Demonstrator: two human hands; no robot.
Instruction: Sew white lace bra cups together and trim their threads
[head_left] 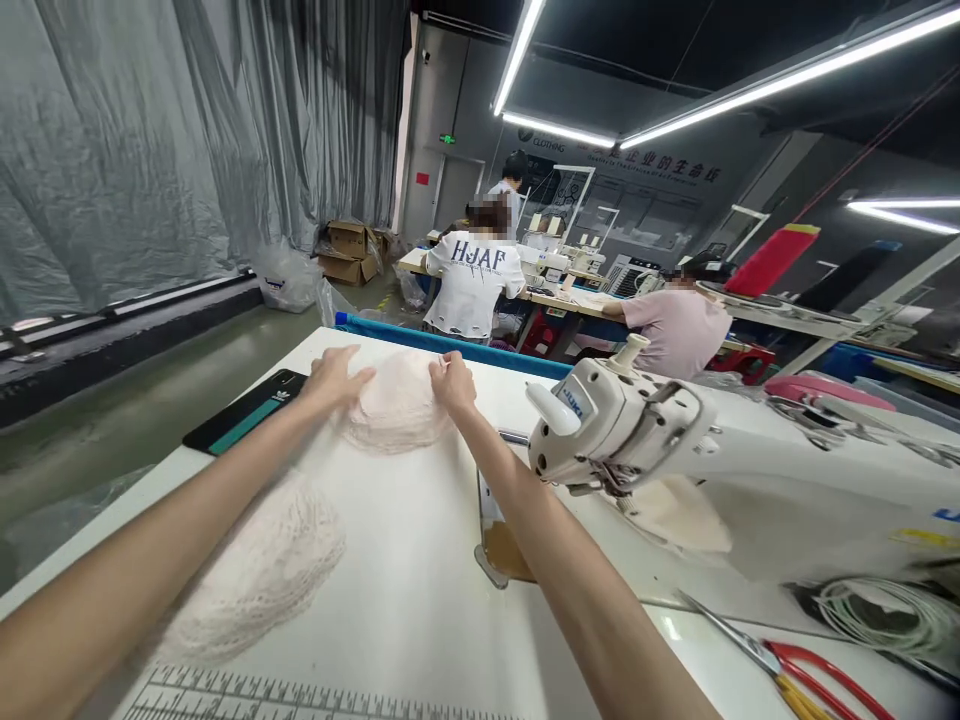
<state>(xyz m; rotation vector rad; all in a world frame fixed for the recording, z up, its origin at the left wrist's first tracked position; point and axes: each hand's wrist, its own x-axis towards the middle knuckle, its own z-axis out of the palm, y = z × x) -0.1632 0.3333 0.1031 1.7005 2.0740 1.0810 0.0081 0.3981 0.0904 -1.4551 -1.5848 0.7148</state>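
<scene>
A stack of thin off-white fabric pieces [397, 405] with rounded edges lies toward the far side of the white table. My left hand [336, 380] rests at its left edge, thumb and fingers apart. At the right edge, my right hand [454, 382] has its fingertips pinched together on the border of the fabric. A second pale fabric stack [262, 570] lies nearer to me, partly behind my left forearm. To the right of my right forearm stands a white JUKI sewing machine [622, 430], with a cream fabric piece [679, 512] under its arm.
A black and teal Adidas-marked card or pouch [244, 412] lies at the table's left edge. Red-handled scissors [772, 655] lie at the front right, a printed ruler [300, 698] along the front. A blue roll [450, 345] borders the back. Other people sit at machines beyond.
</scene>
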